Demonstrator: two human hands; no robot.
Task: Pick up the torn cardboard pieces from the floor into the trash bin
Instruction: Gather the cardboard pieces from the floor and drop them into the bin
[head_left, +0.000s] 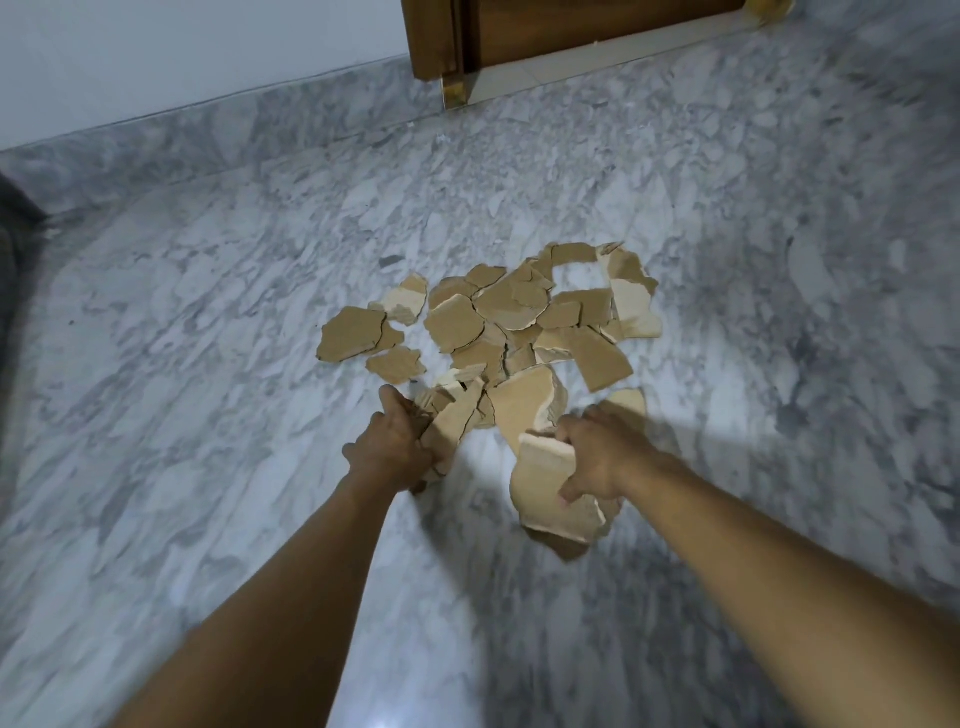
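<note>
I am looking down at a marble floor (208, 364) where torn cardboard pieces (498, 322) are lying in a loose pile just ahead of both hands. My left hand (397, 449) is gripping a few scraps (453, 422); my right hand (597, 460) is clutching a thicker stack (545, 493). The pieces are looking light, stiff and flat, probably easiest pinched by their edges. No trash bin is showing, so I cannot tell its contents.

A glossy grey-and-white veined marble floor (208, 338) fills most of the frame, meeting a matching marble skirting (249, 130) beneath a plain pale wall (182, 47) in the upper left, while a brown wooden door (597, 26) stands above a pale threshold (597, 65) at the top centre.
</note>
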